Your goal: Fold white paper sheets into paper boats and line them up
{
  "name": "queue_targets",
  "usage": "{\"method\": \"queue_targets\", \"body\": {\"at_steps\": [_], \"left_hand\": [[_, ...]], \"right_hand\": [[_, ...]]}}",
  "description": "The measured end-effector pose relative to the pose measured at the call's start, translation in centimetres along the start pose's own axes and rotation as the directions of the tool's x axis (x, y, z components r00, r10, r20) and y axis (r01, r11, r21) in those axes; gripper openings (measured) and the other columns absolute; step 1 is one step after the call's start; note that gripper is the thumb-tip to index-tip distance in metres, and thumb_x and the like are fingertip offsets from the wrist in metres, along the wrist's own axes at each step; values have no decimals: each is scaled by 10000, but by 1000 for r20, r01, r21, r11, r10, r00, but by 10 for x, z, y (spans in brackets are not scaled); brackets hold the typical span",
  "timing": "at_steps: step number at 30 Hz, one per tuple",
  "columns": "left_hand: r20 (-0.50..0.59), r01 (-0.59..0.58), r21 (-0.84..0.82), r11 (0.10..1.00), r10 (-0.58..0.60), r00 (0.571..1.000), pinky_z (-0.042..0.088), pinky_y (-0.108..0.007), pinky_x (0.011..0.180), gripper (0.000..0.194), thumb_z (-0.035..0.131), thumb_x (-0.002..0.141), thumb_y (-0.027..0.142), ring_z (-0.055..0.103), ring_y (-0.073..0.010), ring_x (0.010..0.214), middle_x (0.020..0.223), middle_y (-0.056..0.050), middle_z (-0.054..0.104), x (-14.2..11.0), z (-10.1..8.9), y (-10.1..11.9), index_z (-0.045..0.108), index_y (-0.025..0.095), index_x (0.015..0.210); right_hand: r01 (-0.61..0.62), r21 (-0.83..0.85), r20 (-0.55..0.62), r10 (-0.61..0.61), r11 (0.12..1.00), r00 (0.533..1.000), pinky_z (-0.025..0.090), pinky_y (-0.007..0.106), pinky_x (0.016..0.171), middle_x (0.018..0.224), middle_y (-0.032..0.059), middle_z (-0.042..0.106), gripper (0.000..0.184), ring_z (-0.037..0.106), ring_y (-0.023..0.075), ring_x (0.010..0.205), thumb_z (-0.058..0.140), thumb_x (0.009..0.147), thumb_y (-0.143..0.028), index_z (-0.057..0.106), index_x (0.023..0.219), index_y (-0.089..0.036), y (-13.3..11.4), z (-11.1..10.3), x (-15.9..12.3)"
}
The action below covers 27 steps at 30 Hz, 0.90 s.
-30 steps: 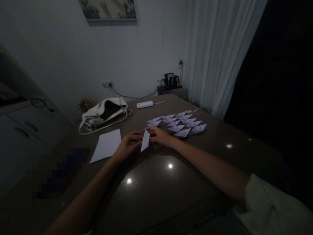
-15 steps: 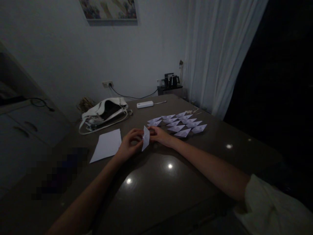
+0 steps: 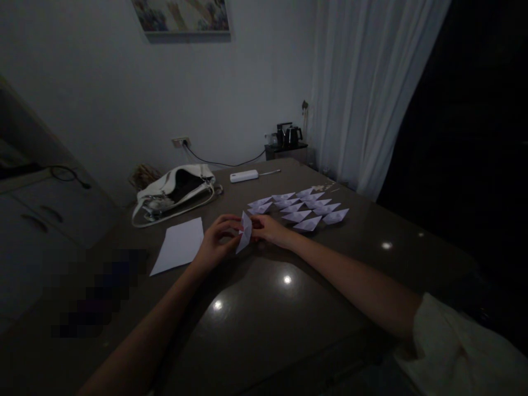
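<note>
A folded white paper boat (image 3: 245, 233) is held on end between my two hands, above the dark table. My left hand (image 3: 218, 240) pinches it from the left, thumb and fingers curved toward its middle. From the right, my right hand (image 3: 269, 229) grips it, with its fingertips partly hidden behind the paper. Several finished paper boats (image 3: 307, 224) stand in rows just beyond my right hand. To the left of my left hand lies a stack of white paper sheets (image 3: 179, 246), flat on the table.
A white handbag (image 3: 175, 192) lies open at the back left of the glossy table (image 3: 256, 330). Near the far edge rests a white power bank (image 3: 244, 176) with a short cable. A black kettle (image 3: 292, 136) stands behind, beside a pale curtain (image 3: 350, 82).
The paper boat in my hands has tilted slightly, its lower tip shifting left. My right fingers have moved a little behind it. The other things stay where they were.
</note>
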<state>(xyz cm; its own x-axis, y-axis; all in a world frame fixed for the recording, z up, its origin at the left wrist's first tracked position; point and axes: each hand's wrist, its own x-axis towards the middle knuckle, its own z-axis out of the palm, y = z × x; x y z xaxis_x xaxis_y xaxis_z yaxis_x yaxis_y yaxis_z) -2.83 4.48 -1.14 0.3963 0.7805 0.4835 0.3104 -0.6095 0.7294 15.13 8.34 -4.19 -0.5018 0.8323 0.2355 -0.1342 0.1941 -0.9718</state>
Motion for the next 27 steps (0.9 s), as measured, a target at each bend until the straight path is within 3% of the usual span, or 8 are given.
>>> {"method": "queue_targets", "body": {"at_steps": [5,12,20,27], "left_hand": [[-3,13,-22,1000,-13,1000,517,-307,772,159,637,757,301,560,-230,1027,1110,-82,528,0,0,3,651,185,865],[-44,30,-19,999,-31,999,512,-323,767,180,680,736,326,588,-225,946,1030,-78,573,2,-2,2,718,185,841],[-100,-54,18,998,55,993,479,-346,827,202,715,714,385,575,-236,967,1007,-82,593,2,-4,0,736,207,805],[-62,-12,-98,995,6,998,480,-336,825,170,738,686,367,588,-227,936,967,-70,609,2,-3,-3,717,199,684]], "right_hand": [[12,28,16,-13,1000,1000,445,206,593,795,27,636,258,574,114,678,690,693,-214,624,926,-125,2,-2,0],[8,50,77,-12,999,997,406,195,542,740,3,607,325,528,92,595,738,652,-314,618,897,-136,1,-3,1],[-4,48,113,-2,999,994,405,199,553,699,-13,587,305,516,92,588,742,650,-315,619,869,-143,-1,-4,0],[-11,38,120,6,999,993,430,205,594,797,11,619,295,556,112,683,740,640,-260,621,881,-139,2,-3,0]]}}
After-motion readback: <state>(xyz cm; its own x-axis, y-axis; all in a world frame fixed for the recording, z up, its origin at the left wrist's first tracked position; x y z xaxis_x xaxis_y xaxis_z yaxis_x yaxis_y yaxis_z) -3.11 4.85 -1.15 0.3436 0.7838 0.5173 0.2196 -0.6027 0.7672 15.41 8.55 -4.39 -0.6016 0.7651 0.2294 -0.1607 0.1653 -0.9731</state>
